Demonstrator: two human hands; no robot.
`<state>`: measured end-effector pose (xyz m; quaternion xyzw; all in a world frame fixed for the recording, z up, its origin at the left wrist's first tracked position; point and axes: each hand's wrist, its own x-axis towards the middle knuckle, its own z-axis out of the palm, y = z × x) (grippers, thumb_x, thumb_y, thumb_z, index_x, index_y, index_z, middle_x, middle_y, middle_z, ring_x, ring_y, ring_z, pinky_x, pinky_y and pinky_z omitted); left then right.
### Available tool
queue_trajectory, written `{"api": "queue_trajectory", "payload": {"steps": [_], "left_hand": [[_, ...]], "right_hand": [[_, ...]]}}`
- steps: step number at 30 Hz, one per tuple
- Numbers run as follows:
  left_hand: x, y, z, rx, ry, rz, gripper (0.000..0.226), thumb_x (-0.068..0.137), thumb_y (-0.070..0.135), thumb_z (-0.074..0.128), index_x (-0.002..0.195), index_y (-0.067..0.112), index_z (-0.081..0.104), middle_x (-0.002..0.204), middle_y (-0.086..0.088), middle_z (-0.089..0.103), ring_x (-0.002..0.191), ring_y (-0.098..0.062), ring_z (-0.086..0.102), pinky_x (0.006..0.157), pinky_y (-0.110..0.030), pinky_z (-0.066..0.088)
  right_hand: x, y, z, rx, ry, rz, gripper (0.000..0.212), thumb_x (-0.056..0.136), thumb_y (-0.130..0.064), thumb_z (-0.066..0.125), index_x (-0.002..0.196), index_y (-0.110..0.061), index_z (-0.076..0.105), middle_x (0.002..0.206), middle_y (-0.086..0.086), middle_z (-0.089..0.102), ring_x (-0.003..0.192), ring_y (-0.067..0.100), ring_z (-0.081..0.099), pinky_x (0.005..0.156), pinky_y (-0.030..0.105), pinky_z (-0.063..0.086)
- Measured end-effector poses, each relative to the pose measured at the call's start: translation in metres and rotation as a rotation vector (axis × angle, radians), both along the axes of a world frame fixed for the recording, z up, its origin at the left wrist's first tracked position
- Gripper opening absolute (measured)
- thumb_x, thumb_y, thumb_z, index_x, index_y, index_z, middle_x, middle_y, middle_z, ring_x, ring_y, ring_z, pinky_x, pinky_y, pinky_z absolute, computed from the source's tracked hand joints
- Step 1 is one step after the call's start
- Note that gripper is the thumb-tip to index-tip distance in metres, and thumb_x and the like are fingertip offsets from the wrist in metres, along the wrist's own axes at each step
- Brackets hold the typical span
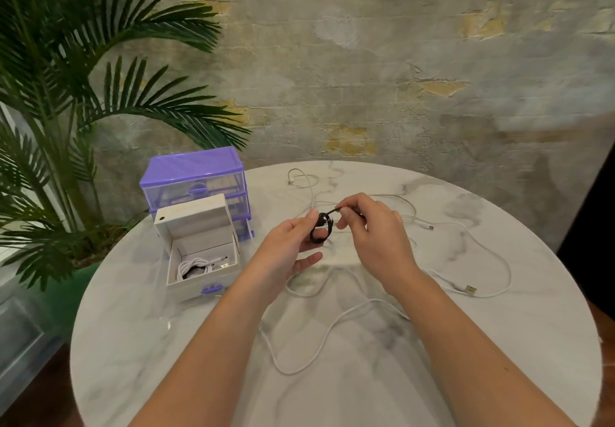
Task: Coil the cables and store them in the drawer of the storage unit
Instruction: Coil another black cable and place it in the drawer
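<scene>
Pinched between the thumb and curled fingers of the left hand (293,243) is a small black cable (321,229), wound into a tight, thin-corded coil that is held above the table. Its loose end is gripped by the fingertips of the right hand (372,230), just right of the coil, where a short straight stretch of cord is drawn up and away from the loops; the two hands are nearly touching. Below and around the grip, a round tabletop (366,376) of smooth, pale marble-like material with grey veining is seen. Long white cables (336,323) are spread loosely over it in wide curves, under the hands and toward the viewer, and one flat metal plug (470,290) is lying well to the right of the grip. Farther back, behind the hands, another thin white cable (307,183) is curled near the far edge. To the left of the grip, a boxy storage unit (194,176) of purple and clear plastic is placed, and in front of it a pulled-out, pale rectangular drawer (203,260) with a purple handle is set on the table. Inside the drawer a coiled white cable (194,266) is resting. Beyond the unit, glossy green palm fronds (83,93) are seen against a rough, patchy plastered wall (399,77).
</scene>
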<state>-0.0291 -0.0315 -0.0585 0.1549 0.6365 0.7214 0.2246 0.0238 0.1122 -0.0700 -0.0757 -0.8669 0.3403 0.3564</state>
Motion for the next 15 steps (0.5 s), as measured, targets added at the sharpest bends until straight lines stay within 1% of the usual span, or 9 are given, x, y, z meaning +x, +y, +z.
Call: {"api": "queue_trajectory", "payload": {"steps": [3,4,6,8,10,12,15], "left_hand": [[-0.0008,0.0013,-0.0013,0.025,-0.004,0.005,0.033,0.094,0.040,0.058,0.109,0.012,0.065,0.106,-0.002,0.070,0.096,-0.013,0.066,0.077,-0.026,0.057],[-0.0009,0.0014,-0.0013,0.038,-0.004,-0.001,0.031,0.094,0.039,0.058,0.108,0.012,0.066,0.103,0.000,0.071,0.094,-0.012,0.066,0.077,-0.025,0.057],[-0.0013,0.0007,-0.0012,0.058,0.000,-0.019,0.029,0.094,0.035,0.059,0.110,0.012,0.069,0.093,0.003,0.071,0.085,-0.008,0.066,0.076,-0.022,0.054],[-0.0020,-0.0008,-0.0012,0.081,0.001,-0.031,0.029,0.094,0.032,0.060,0.112,0.012,0.069,0.086,0.004,0.070,0.082,-0.006,0.066,0.077,-0.019,0.053],[-0.0026,-0.0016,-0.0017,0.101,-0.002,-0.023,0.027,0.092,0.029,0.062,0.113,0.013,0.069,0.091,0.000,0.070,0.086,-0.009,0.066,0.077,-0.018,0.054],[-0.0035,-0.0017,-0.0024,0.110,0.005,0.017,0.026,0.090,0.022,0.066,0.114,0.013,0.068,0.094,-0.005,0.070,0.087,-0.011,0.067,0.074,-0.017,0.054],[-0.0052,-0.0024,-0.0028,0.130,0.020,0.066,0.027,0.089,0.011,0.066,0.116,0.013,0.067,0.093,-0.005,0.071,0.085,-0.009,0.068,0.072,-0.017,0.054]], "right_hand": [[-0.0010,-0.0006,-0.0009,-0.090,-0.007,0.031,0.012,0.099,-0.027,0.049,0.095,-0.029,0.060,0.086,-0.015,0.068,0.095,0.013,0.056,0.087,0.042,0.044],[-0.0012,-0.0011,-0.0009,-0.131,-0.009,0.043,0.011,0.099,-0.026,0.051,0.095,-0.027,0.061,0.090,-0.014,0.068,0.097,0.013,0.057,0.086,0.042,0.046],[-0.0011,-0.0024,-0.0007,-0.205,-0.005,0.069,0.009,0.098,-0.024,0.053,0.095,-0.023,0.062,0.094,-0.011,0.068,0.096,0.010,0.060,0.085,0.040,0.049],[-0.0007,-0.0034,-0.0008,-0.257,-0.001,0.088,0.008,0.097,-0.023,0.054,0.094,-0.022,0.062,0.091,-0.011,0.069,0.093,0.008,0.062,0.085,0.038,0.051],[-0.0017,-0.0035,-0.0023,-0.289,-0.007,0.098,0.007,0.095,-0.024,0.056,0.092,-0.025,0.062,0.088,-0.012,0.069,0.087,0.008,0.064,0.084,0.040,0.053],[-0.0036,-0.0033,-0.0046,-0.285,-0.021,0.099,0.008,0.094,-0.026,0.057,0.088,-0.029,0.062,0.086,-0.011,0.070,0.083,0.010,0.065,0.081,0.045,0.054],[-0.0052,-0.0014,-0.0050,-0.261,-0.023,0.104,0.007,0.091,-0.030,0.059,0.087,-0.032,0.065,0.083,-0.011,0.070,0.082,0.011,0.065,0.078,0.046,0.054]]}}
